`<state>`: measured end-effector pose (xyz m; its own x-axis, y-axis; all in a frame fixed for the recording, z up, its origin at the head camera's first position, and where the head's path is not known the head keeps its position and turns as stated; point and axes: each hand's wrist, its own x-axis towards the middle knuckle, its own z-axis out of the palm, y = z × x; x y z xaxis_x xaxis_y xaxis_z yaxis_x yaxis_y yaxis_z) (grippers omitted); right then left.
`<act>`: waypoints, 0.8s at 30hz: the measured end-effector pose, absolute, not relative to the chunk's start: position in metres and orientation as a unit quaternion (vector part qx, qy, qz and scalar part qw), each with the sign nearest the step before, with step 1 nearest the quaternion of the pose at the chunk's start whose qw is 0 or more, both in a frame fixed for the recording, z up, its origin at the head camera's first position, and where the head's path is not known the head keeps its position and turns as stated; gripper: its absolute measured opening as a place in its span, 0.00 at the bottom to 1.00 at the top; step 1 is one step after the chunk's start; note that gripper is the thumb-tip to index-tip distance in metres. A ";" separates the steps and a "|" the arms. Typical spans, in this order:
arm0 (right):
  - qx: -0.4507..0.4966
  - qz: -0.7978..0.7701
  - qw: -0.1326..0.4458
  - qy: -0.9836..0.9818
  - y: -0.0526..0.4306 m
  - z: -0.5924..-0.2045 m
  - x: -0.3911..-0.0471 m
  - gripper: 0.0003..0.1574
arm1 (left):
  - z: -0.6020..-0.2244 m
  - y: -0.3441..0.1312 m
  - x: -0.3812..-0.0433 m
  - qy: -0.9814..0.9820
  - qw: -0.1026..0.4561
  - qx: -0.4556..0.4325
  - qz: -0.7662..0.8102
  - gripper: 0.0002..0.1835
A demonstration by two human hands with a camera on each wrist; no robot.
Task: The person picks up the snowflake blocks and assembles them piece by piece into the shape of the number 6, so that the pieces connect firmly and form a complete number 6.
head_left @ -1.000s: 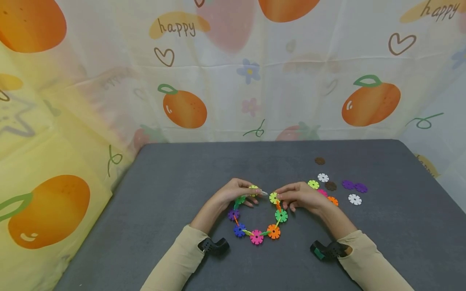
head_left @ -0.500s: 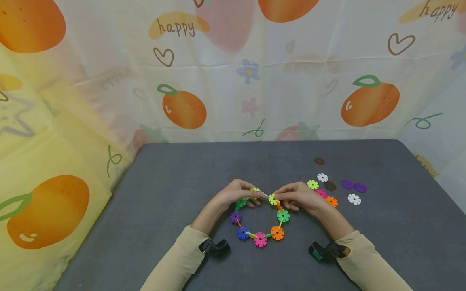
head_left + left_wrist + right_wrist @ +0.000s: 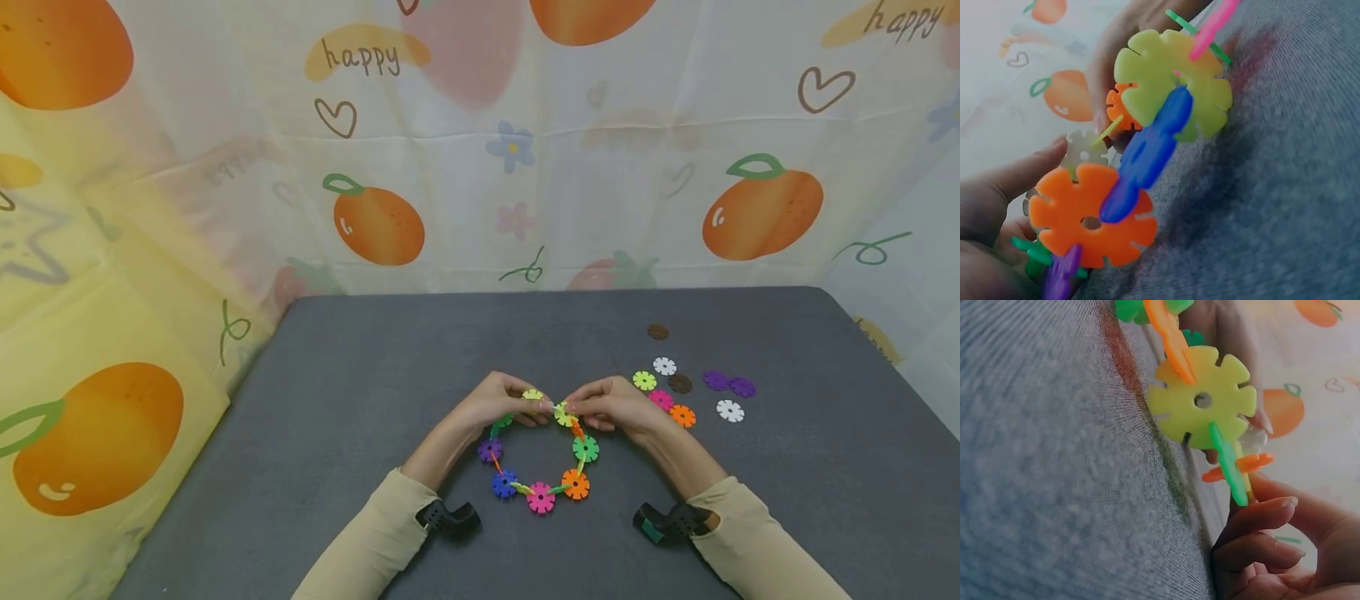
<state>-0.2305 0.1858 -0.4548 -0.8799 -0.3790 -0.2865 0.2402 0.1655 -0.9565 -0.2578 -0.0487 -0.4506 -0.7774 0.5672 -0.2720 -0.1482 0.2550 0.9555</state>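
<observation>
A chain of notched plastic flower discs forms a ring between the hands, with a pink disc (image 3: 541,498) at its near side. Thumb and fingers of the left hand (image 3: 504,402) pinch a white disc (image 3: 1084,150) at one end of the chain. The right hand (image 3: 617,403) pinches a yellow disc (image 3: 563,414) at the other end. White and yellow edges meet between the fingertips, which partly hide them. Close to the left wrist camera hang an orange disc (image 3: 1091,215) and a blue disc (image 3: 1147,156). A green disc (image 3: 1229,464) slots into a yellow one in the right wrist view.
Several loose discs lie on the grey table (image 3: 360,350) beyond the right hand, among them an orange one (image 3: 682,416), a white one (image 3: 730,411) and a brown one (image 3: 657,332). A fruit-printed cloth (image 3: 465,183) hangs behind the table.
The left hand has moved right and slightly nearer, bringing the white disc up against the yellow one. The ring's near side has shifted right and toward the person. The right hand has barely moved.
</observation>
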 end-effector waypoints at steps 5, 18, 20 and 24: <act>-0.046 -0.651 0.253 0.714 0.187 -0.455 -0.233 0.20 | -0.447 -0.055 -0.262 0.742 0.295 0.160 0.581 0.20; -0.128 -0.629 0.276 0.716 0.227 -0.456 -0.242 0.17 | -0.430 -0.091 -0.276 0.836 0.246 0.257 0.419 0.21; -0.125 -0.621 0.279 0.722 0.231 -0.454 -0.242 0.19 | -0.428 -0.093 -0.275 0.842 0.258 0.269 0.389 0.23; -0.106 -0.598 0.265 0.749 0.242 -0.445 -0.243 0.25 | -0.425 -0.094 -0.273 0.845 0.269 0.291 0.359 0.27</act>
<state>-0.2426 0.2421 -0.4451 -0.8369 -0.4764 -0.2695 0.1575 0.2621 -0.9521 -0.2734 -0.0936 -0.4245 -0.6854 0.6852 -0.2463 0.2983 0.5729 0.7634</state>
